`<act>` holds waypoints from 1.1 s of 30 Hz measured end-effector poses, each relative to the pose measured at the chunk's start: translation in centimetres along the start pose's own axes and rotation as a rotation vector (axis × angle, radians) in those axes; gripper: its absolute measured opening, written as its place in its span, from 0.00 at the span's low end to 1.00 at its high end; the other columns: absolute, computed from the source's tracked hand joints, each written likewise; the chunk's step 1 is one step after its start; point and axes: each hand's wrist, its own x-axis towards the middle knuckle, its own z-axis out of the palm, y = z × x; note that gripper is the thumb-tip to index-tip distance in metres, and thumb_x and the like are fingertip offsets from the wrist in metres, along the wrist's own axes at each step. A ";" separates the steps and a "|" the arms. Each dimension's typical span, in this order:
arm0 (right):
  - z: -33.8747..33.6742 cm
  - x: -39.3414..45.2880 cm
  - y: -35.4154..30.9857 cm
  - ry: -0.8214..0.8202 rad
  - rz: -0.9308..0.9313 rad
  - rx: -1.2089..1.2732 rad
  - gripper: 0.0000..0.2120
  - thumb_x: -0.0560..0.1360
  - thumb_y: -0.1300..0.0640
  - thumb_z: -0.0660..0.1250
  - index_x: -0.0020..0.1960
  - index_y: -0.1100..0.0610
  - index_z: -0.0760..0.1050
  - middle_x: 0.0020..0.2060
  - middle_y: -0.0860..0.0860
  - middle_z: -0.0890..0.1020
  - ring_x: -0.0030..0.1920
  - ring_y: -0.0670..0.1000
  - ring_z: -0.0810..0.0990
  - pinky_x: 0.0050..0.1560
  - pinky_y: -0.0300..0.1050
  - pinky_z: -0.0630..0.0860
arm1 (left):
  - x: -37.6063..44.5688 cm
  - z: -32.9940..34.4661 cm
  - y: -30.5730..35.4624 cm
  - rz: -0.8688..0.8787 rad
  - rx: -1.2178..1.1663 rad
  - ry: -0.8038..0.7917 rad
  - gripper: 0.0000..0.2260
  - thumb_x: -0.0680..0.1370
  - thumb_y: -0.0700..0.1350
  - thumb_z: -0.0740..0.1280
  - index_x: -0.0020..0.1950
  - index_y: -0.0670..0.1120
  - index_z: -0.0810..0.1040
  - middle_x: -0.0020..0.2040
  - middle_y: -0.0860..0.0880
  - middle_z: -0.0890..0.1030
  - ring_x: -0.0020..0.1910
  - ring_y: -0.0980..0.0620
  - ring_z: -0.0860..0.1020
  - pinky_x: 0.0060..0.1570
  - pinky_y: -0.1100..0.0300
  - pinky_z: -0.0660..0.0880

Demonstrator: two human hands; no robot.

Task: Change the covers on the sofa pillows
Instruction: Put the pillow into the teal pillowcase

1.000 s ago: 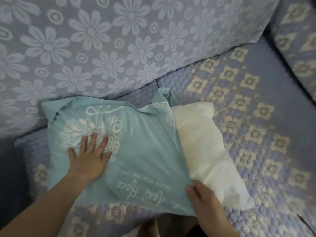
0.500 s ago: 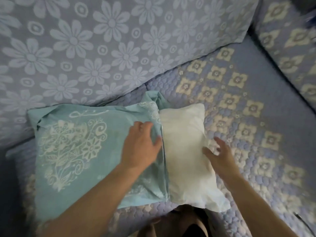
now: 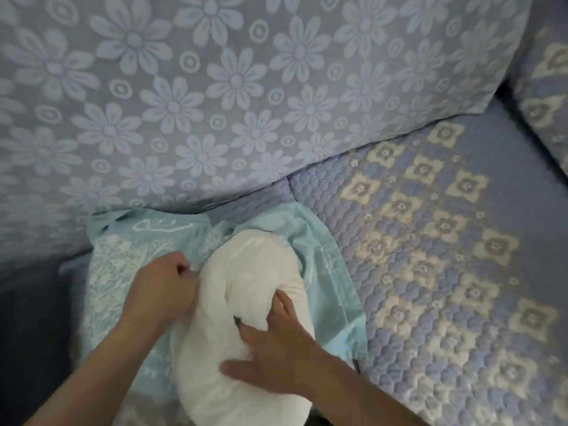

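Note:
A bare white pillow insert (image 3: pixel 242 278) lies bunched on top of the teal cover (image 3: pixel 325 272) with white floral print, which is spread on the sofa seat. My left hand (image 3: pixel 163 287) is curled at the pillow's left side, gripping the cover's edge there. My right hand (image 3: pixel 276 342) presses on the pillow's near right part, fingers dug into a fold and thumb stretched across the white fabric. The cover's opening is hidden under the pillow.
The sofa back (image 3: pixel 215 87) with a pale blue flower pattern rises behind. The quilted seat (image 3: pixel 445 256) with cream squares stretches to the right, and another cushion (image 3: pixel 550 96) sits at the far right. A dark gap (image 3: pixel 27 318) lies left of the seat.
The white pillow has been pulled over onto the teal cover. My right hand moved from the pillow's right edge onto its top; my left hand closed at the cover's edge.

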 end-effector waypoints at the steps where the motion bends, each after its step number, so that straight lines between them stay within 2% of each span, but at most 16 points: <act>1: 0.6 0.7 -0.5 0.040 -0.032 -0.073 0.35 0.73 0.28 0.56 0.72 0.47 0.71 0.69 0.60 0.74 0.70 0.63 0.57 0.78 0.63 0.47 | -0.8 -0.1 0.4 0.061 -0.120 -0.040 0.04 0.76 0.41 0.67 0.46 0.50 0.79 0.48 0.50 0.80 0.48 0.47 0.77 0.46 0.54 0.71; 3: 1.3 2.2 -1.5 -0.036 -0.063 -0.012 0.35 0.76 0.31 0.57 0.77 0.48 0.63 0.75 0.62 0.66 0.74 0.62 0.51 0.78 0.61 0.39 | -2.1 0.6 0.7 0.282 -0.204 -0.178 0.16 0.76 0.52 0.67 0.64 0.57 0.77 0.64 0.59 0.74 0.65 0.57 0.71 0.63 0.58 0.67; 5: 1.5 3.2 -2.1 -0.190 -0.079 0.094 0.36 0.78 0.33 0.56 0.79 0.52 0.60 0.78 0.59 0.60 0.78 0.58 0.47 0.78 0.56 0.36 | -2.3 2.4 -0.1 0.523 0.000 -0.341 0.24 0.76 0.62 0.62 0.73 0.61 0.72 0.73 0.60 0.67 0.73 0.58 0.62 0.73 0.59 0.58; 7: 1.0 3.1 -1.5 -0.181 -0.125 0.342 0.28 0.79 0.38 0.59 0.71 0.54 0.73 0.71 0.57 0.73 0.73 0.56 0.62 0.78 0.53 0.54 | -1.0 4.4 -1.9 0.646 0.191 -0.371 0.22 0.77 0.59 0.59 0.70 0.59 0.77 0.75 0.52 0.71 0.74 0.51 0.65 0.74 0.57 0.58; 9: 0.3 2.3 1.1 0.049 0.024 0.743 0.13 0.79 0.49 0.64 0.55 0.54 0.83 0.54 0.51 0.84 0.58 0.51 0.79 0.64 0.48 0.73 | 0.5 5.3 -3.5 0.623 0.227 -0.344 0.21 0.75 0.54 0.59 0.65 0.57 0.81 0.71 0.49 0.76 0.71 0.47 0.72 0.71 0.59 0.62; 11: -0.4 2.1 5.5 0.344 0.372 0.870 0.08 0.77 0.58 0.65 0.46 0.50 0.83 0.41 0.46 0.85 0.43 0.46 0.82 0.49 0.46 0.78 | 1.5 5.4 -3.8 0.612 0.215 -0.326 0.22 0.73 0.53 0.59 0.64 0.58 0.81 0.70 0.53 0.76 0.70 0.50 0.73 0.69 0.63 0.62; 12: -0.5 2.6 7.6 0.441 0.533 0.791 0.09 0.77 0.60 0.65 0.45 0.48 0.80 0.37 0.46 0.84 0.39 0.46 0.80 0.44 0.44 0.77 | 1.6 5.4 -3.7 0.646 0.198 -0.304 0.22 0.72 0.51 0.58 0.63 0.57 0.81 0.70 0.54 0.77 0.70 0.51 0.73 0.69 0.65 0.61; 14: -0.5 4.8 10.9 0.387 0.675 0.598 0.07 0.78 0.59 0.65 0.47 0.47 0.77 0.38 0.43 0.81 0.39 0.45 0.79 0.41 0.39 0.74 | 1.3 5.5 -2.7 0.742 0.163 -0.271 0.23 0.69 0.47 0.57 0.60 0.56 0.83 0.67 0.54 0.79 0.68 0.52 0.73 0.71 0.69 0.57; 15: -0.4 6.2 11.9 0.278 0.688 0.581 0.05 0.78 0.56 0.66 0.51 0.47 0.77 0.42 0.41 0.81 0.43 0.45 0.79 0.45 0.38 0.75 | 1.1 5.6 -2.2 0.784 0.150 -0.275 0.24 0.68 0.45 0.57 0.58 0.55 0.84 0.66 0.53 0.80 0.66 0.52 0.74 0.72 0.72 0.54; 18: 0.5 11.0 11.9 0.057 0.599 0.577 0.20 0.76 0.47 0.70 0.66 0.50 0.75 0.56 0.45 0.81 0.58 0.49 0.79 0.60 0.45 0.76 | 1.2 5.9 -2.0 0.799 0.131 -0.325 0.25 0.63 0.39 0.61 0.55 0.55 0.84 0.64 0.54 0.81 0.65 0.51 0.76 0.73 0.75 0.48; 20: 0.9 13.1 10.9 0.021 0.574 0.434 0.25 0.75 0.42 0.69 0.68 0.51 0.73 0.60 0.50 0.80 0.60 0.53 0.79 0.60 0.51 0.76 | 1.7 6.2 -2.5 0.780 0.115 -0.358 0.27 0.62 0.38 0.64 0.57 0.56 0.83 0.66 0.55 0.80 0.67 0.50 0.77 0.73 0.75 0.47; 23: 1.1 14.3 10.2 0.006 0.635 0.096 0.26 0.79 0.40 0.62 0.70 0.54 0.68 0.63 0.54 0.75 0.63 0.58 0.76 0.57 0.53 0.74 | 2.1 5.8 -2.9 0.723 0.089 -0.430 0.27 0.67 0.41 0.61 0.63 0.57 0.82 0.72 0.58 0.74 0.74 0.53 0.69 0.72 0.75 0.46; 25: 0.9 14.2 10.1 0.000 0.653 -0.104 0.23 0.82 0.43 0.58 0.70 0.56 0.66 0.65 0.55 0.73 0.64 0.58 0.75 0.57 0.52 0.73 | 2.0 5.6 -2.9 0.738 0.100 -0.430 0.27 0.68 0.42 0.60 0.65 0.58 0.81 0.73 0.59 0.72 0.75 0.55 0.66 0.73 0.73 0.47; 27: 0.8 14.4 10.0 -0.020 0.626 -0.231 0.20 0.82 0.49 0.56 0.71 0.57 0.65 0.66 0.56 0.73 0.64 0.58 0.74 0.57 0.53 0.72 | 1.5 5.6 -2.8 0.760 0.100 -0.431 0.27 0.68 0.42 0.61 0.63 0.58 0.82 0.73 0.59 0.73 0.75 0.54 0.68 0.75 0.68 0.54; 30: 1.0 15.0 9.5 -0.058 0.567 -0.271 0.19 0.81 0.54 0.58 0.71 0.57 0.63 0.67 0.57 0.72 0.65 0.59 0.73 0.57 0.55 0.73 | 1.1 5.9 -2.8 0.781 0.078 -0.447 0.26 0.67 0.41 0.62 0.62 0.59 0.82 0.71 0.62 0.74 0.74 0.56 0.68 0.76 0.54 0.63; 33: 2.0 15.7 8.8 -0.010 0.542 -0.335 0.18 0.81 0.56 0.59 0.70 0.58 0.63 0.65 0.57 0.74 0.62 0.59 0.75 0.55 0.55 0.74 | 0.9 5.8 -3.0 0.776 0.075 -0.498 0.26 0.68 0.42 0.61 0.62 0.62 0.81 0.70 0.66 0.73 0.76 0.60 0.65 0.75 0.53 0.62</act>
